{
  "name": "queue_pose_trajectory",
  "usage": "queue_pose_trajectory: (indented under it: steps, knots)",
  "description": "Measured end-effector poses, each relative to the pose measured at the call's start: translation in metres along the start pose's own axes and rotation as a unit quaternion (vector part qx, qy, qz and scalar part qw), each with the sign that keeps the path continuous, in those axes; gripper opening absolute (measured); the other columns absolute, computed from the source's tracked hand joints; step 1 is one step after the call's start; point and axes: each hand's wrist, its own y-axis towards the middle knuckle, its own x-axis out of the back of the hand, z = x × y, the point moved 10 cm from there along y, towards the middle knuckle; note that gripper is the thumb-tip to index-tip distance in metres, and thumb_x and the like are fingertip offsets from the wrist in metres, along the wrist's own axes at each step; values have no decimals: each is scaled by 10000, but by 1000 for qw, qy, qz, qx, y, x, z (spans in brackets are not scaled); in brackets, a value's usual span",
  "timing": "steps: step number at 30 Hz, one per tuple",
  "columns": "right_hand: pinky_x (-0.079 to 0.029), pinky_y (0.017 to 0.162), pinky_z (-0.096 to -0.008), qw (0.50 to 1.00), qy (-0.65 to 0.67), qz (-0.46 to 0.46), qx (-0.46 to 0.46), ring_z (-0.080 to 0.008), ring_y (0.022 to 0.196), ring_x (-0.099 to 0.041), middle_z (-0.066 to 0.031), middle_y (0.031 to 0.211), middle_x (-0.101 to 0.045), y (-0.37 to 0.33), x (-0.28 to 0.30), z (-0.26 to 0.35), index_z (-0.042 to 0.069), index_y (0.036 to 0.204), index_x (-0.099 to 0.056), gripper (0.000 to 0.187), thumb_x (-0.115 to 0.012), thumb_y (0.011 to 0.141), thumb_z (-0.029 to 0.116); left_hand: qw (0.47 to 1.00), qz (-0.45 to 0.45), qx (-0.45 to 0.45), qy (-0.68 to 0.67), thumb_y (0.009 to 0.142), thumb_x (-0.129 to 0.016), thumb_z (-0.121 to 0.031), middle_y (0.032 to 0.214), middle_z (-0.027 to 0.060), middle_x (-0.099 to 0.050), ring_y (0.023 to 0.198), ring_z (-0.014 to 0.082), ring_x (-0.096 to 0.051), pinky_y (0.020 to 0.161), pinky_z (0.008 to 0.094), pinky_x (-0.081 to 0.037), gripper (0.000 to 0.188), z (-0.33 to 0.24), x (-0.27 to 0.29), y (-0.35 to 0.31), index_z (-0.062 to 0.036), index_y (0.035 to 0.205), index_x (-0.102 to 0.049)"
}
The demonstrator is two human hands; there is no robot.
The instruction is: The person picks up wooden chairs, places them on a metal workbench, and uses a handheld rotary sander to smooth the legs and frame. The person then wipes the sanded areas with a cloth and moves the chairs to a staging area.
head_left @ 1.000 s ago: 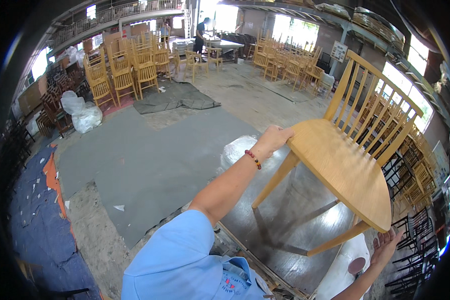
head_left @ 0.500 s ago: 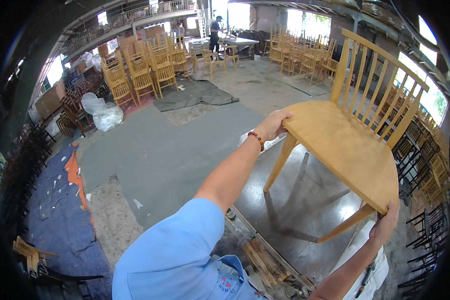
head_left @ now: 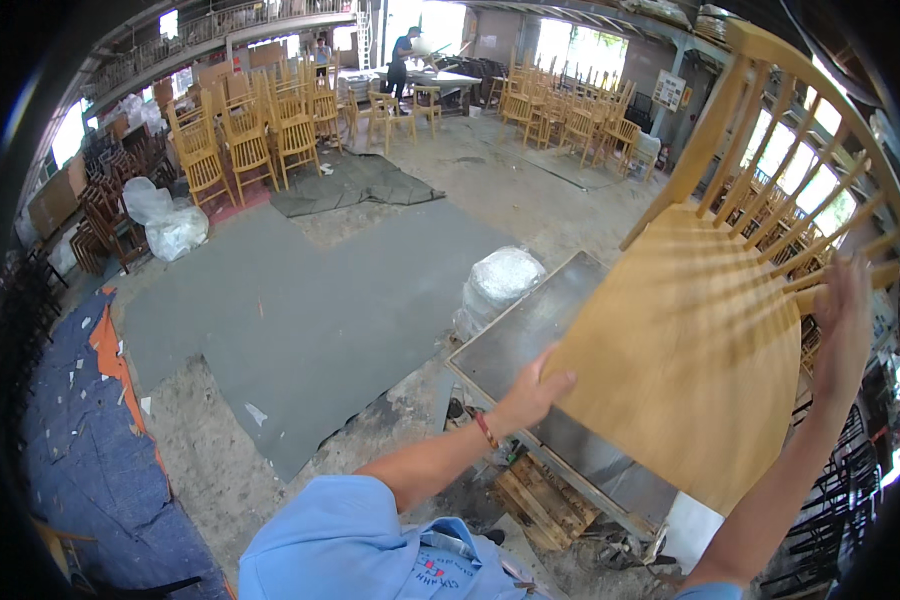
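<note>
A light wooden chair [head_left: 690, 370] with a spindle back is tilted in front of me over a metal-topped table [head_left: 530, 330]. Its seat faces me, and its legs are hidden beneath. My left hand [head_left: 535, 390] grips the seat's edge, thumb on top, fingers partly hidden below. Up at the right end of the backrest [head_left: 795, 130], my right hand [head_left: 842, 305] is closed around the lower part of the back, slightly blurred.
A plastic-wrapped bundle [head_left: 505, 285] sits beside the table, with wooden boards [head_left: 545, 500] below it. Grey sheeting [head_left: 300, 310] and a blue tarp [head_left: 100, 440] cover floor areas. Stacked chairs [head_left: 245, 135] stand farther off; a person [head_left: 400, 65] works at a far table.
The chair has turned and tilted, its seat now facing me more. My right hand moved from the seat's front corner up to the backrest. My left hand came lower and nearer.
</note>
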Motion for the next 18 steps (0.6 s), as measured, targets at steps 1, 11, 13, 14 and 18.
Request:
queue_pose_trajectory:
  steps: [1,11,13,14,18]
  knots:
    - [-276,1130,-416,999,-17,-21,35,-265,1391,-378,-120,1511,-385,16,-13,28,47,1506,-297,653,-447,1007,441,1000,13,16,11,940,-612,-187,1252,87,-585,1134,137,-544,981,298,-443,541,5,-3,-21,47,1385,-412]
    - [-331,1110,-413,975,-53,-214,39,-320,1398,-344,-199,1486,-371,-28,264,82,6,1473,-331,684,-457,967,448,926,317,143,148,932,-613,-180,1203,116,-645,1116,174,-600,978,338,-462,382,49,-81,-154,-7,1270,-578]
    - [-341,1111,-423,967,30,-251,28,-336,1400,-333,-219,1483,-363,-106,326,96,-8,1466,-333,697,-463,958,451,925,314,112,184,964,-555,-243,1097,107,-684,1044,168,-625,924,352,-486,293,36,-82,-124,-43,1152,-657]
    - [-346,1111,-427,961,67,-265,27,-344,1401,-328,-229,1482,-359,-141,351,107,-15,1463,-334,703,-467,954,452,944,258,-95,181,981,-530,-290,959,64,-685,860,168,-633,800,329,-514,293,-3,-91,-89,-55,1089,-668]
    - [-366,1112,-446,911,274,-308,27,-378,1405,-308,-270,1477,-343,-267,399,122,-42,1449,-340,729,-479,937,459,969,142,84,-185,1036,-384,-464,1192,135,-628,1085,217,-609,939,369,-490,522,53,-86,37,-11,1224,-563]
